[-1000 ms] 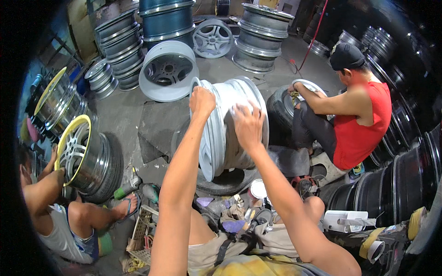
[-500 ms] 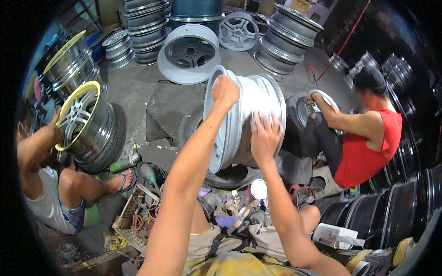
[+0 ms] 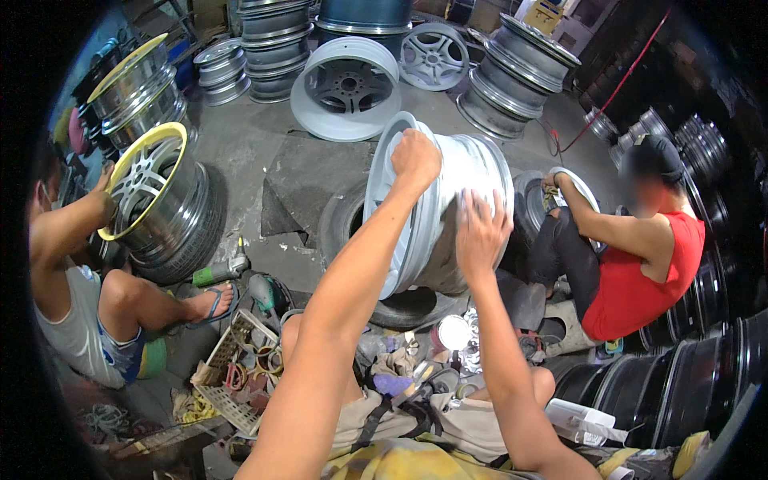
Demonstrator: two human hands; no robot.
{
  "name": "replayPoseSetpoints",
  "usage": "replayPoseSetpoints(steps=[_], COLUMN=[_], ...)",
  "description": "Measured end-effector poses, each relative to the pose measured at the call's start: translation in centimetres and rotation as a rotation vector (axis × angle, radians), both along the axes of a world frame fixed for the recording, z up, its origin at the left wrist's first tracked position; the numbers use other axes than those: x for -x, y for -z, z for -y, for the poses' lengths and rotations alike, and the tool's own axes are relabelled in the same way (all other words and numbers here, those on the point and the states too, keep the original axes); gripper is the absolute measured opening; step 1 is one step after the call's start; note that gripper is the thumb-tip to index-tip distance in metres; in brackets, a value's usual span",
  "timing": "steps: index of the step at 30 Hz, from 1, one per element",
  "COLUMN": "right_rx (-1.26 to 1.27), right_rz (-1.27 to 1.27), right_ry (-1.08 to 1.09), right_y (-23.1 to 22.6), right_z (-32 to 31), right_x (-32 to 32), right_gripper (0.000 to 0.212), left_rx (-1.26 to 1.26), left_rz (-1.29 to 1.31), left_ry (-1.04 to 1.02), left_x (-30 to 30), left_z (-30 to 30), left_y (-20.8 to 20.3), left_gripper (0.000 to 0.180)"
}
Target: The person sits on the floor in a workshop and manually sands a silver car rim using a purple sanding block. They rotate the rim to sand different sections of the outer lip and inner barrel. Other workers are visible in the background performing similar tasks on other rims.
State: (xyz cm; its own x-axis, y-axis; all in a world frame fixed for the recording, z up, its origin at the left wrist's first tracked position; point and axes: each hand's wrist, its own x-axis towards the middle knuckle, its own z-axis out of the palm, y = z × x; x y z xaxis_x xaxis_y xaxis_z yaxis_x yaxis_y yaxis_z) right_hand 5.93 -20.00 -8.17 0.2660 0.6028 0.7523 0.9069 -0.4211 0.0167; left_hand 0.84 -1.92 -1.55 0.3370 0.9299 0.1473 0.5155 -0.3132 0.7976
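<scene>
Steadying the wheel [image 3: 436, 232] suits the left hand [image 3: 417, 160], its grip closed over the rim; the right hand [image 3: 482, 232] lies on the barrel, fingers spread, anything beneath hidden. The wheel stands on edge over a tyre [image 3: 333, 240]. Firm hold on the left, even palm pressure following the curve on the right should work best.

Wearer's two hands [image 3: 483, 240], two co-workers [image 3: 646, 268], two yellow-edged wheels [image 3: 146, 181]
</scene>
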Motion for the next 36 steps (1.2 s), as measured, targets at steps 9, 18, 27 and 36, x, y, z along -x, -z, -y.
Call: replayPoseSetpoints(steps=[9, 18, 27, 36], right_rx=[-0.032, -0.006, -0.028, -0.130], right_rz=[-0.071, -0.091, -0.112, -0.267], right_ry=[-0.019, 0.013, -0.193, -0.198], right_y=[1.4, 2.4, 1.4, -0.1], right_z=[1.2, 2.1, 1.0, -2.0], right_x=[1.5, 2.8, 2.5, 0.9], right_gripper=[0.032, 0.037, 0.041, 0.032], left_rx=[-0.065, -0.016, -0.061, -0.020], left_rz=[0.009, 0.008, -0.007, -0.026], left_ry=[-0.012, 0.002, -0.022, 0.022], left_x=[-0.3, 0.1, 0.4, 0.5], left_z=[0.1, 0.1, -1.1, 0.0], left_y=[0.5, 0.3, 0.9, 0.2], left_gripper=[0.033, 0.033, 0.035, 0.034])
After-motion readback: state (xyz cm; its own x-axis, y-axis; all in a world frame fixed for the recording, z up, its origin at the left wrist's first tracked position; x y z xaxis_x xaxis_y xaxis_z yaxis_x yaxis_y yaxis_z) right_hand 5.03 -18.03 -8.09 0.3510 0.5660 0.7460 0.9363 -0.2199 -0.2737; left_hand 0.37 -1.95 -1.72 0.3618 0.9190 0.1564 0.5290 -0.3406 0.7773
